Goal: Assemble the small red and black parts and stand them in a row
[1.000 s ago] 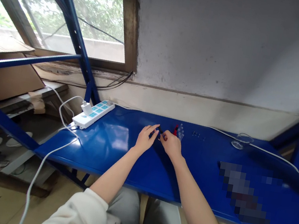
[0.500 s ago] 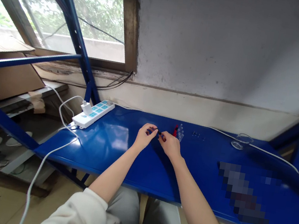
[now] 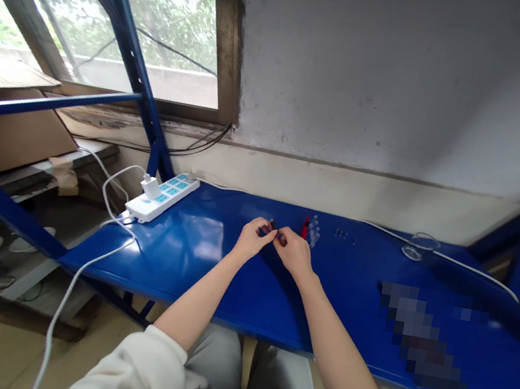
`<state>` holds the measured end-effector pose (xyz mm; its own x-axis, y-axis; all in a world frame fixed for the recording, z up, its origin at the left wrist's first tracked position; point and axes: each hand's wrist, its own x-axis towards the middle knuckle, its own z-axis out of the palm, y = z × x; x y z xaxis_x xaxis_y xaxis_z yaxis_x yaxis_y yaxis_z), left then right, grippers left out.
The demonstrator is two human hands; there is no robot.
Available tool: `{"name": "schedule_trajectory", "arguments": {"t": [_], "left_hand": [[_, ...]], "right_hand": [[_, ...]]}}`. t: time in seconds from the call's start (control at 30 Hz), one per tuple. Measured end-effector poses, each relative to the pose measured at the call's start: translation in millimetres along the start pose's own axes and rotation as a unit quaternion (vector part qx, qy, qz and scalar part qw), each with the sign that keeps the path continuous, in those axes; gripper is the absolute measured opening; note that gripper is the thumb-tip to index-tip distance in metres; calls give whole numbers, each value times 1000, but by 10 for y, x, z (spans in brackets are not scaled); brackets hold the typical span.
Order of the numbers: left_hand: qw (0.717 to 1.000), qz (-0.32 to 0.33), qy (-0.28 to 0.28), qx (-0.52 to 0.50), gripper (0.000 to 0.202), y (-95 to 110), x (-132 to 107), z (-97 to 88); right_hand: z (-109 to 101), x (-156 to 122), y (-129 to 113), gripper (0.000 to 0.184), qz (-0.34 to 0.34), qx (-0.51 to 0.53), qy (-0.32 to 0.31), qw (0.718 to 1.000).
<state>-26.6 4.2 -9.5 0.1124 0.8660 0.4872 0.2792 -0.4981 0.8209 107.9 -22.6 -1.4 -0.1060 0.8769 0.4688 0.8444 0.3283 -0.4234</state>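
Above the middle of the blue table [image 3: 195, 277], my left hand [image 3: 253, 236] pinches a small dark piece [image 3: 273, 224] whose kind is too small to make out. My right hand [image 3: 294, 249] is closed too, its fingertips meeting those of the left; what it grips is hidden between the fingers. Just beyond the right hand stand several small clear tubes [image 3: 314, 231] in a cluster, with small red pieces [image 3: 305, 227] at their left side. Farther right, several tiny pieces [image 3: 341, 233] lie on the tabletop.
A white power strip [image 3: 163, 198] with a plug in it lies at the table's left end, its cable hanging over the front edge. A clear round container [image 3: 412, 252] stands at the back right. A blurred-out patch [image 3: 426, 338] covers something at the right.
My hands have drawn closer, so their fingertips now meet around the small dark piece. The things on the table stay where they were.
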Motion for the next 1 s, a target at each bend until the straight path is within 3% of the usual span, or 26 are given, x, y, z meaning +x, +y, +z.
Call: {"name": "schedule_trajectory", "arguments": {"t": [0.13,0.27,0.4,0.6,0.83,1.0], "left_hand": [[1000,-16,-10,-2,20,-40,36,-38],[994,-46,65,78,20,-150,114,-191],[950,-90,125,270,14,-264,145,-357],[901,-164,105,388,12,-302,146,-429],[884,-206,75,414,14,-321,170,-419],[877,-223,61,422,16,-345,176,-413]], "right_hand": [[-5,5,-12,20,5,12,0,1000],[-10,10,0,28,0,19,-18,1000],[-31,5,-6,31,-8,25,-29,999],[-36,-10,-36,31,-22,43,-4,999],[-257,105,45,26,-55,40,171,983],[-536,128,320,25,-1,9,251,968]]}}
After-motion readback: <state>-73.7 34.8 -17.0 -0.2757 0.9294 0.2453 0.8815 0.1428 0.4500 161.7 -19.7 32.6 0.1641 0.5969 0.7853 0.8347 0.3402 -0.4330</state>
